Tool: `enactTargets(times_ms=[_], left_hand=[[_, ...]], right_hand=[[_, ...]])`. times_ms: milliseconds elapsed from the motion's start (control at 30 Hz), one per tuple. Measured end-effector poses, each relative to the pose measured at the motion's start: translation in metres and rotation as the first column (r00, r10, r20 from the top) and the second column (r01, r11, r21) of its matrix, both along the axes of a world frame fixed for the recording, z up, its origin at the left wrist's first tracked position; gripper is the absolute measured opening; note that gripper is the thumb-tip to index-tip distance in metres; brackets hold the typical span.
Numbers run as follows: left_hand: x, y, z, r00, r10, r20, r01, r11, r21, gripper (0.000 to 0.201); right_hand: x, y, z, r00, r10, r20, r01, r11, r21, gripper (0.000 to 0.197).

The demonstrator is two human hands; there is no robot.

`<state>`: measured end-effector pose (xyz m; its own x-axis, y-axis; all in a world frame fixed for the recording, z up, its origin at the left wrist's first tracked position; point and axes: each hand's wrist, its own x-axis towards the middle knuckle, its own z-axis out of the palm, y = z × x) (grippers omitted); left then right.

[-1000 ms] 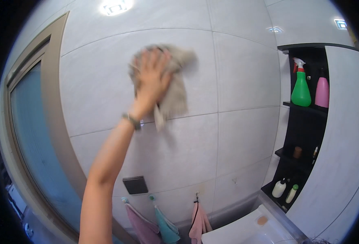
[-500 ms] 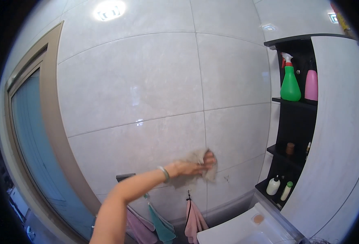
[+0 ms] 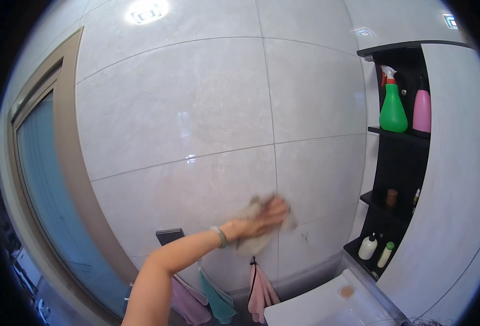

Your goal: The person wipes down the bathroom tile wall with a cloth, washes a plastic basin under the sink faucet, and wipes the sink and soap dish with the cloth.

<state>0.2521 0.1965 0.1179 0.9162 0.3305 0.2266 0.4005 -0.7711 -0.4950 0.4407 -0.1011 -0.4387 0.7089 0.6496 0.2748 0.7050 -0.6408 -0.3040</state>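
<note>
Left hand point(image 3: 265, 217) holds beige cloth point(image 3: 252, 245), blurred, seemingly against tiled wall point(image 3: 185, 108) above pink towel point(image 3: 262, 293); right hand: I cannot tell.

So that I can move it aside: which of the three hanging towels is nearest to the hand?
The pink towel, rightmost, hanging below the left hand; the teal towel and purple towel hang farther left.

The left hand point(image 3: 267, 215), blurred and with a bracelet point(image 3: 221, 237) at its wrist, lies over a beige cloth point(image 3: 253, 245) against the pale tiled wall point(image 3: 174, 103). Below hang a mauve towel point(image 3: 190, 305), a teal towel point(image 3: 216, 298) and a pink towel point(image 3: 261, 293). At right, black shelves point(image 3: 400, 163) hold a green spray bottle point(image 3: 393, 113) beside a pink bottle point(image 3: 422, 111), with smaller containers lower down.
</note>
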Motion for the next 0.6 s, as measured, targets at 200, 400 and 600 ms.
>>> enactTargets(times_ms=[200,400,600], left_hand=[[-0.071,0.025,0.044,0.988,-0.152,0.023,0.147,0.978,0.151,0.042],[-0.126,-0.02,0.353,0.589,-0.159,0.792,-0.766,0.203,0.61,0.052],[-0.042,0.032,0.389,0.714,-0.079,0.695,-0.666,0.231,0.71,0.051]], right_hand=[[0.004,0.019,0.003,0.997,0.06,-0.055,-0.061,0.998,-0.018,0.023],[0.003,0.022,0.015,0.994,0.092,-0.059,-0.093,0.996,-0.016,0.023],[0.006,0.041,0.03,0.992,0.112,-0.055,-0.114,0.993,-0.036,0.023]])
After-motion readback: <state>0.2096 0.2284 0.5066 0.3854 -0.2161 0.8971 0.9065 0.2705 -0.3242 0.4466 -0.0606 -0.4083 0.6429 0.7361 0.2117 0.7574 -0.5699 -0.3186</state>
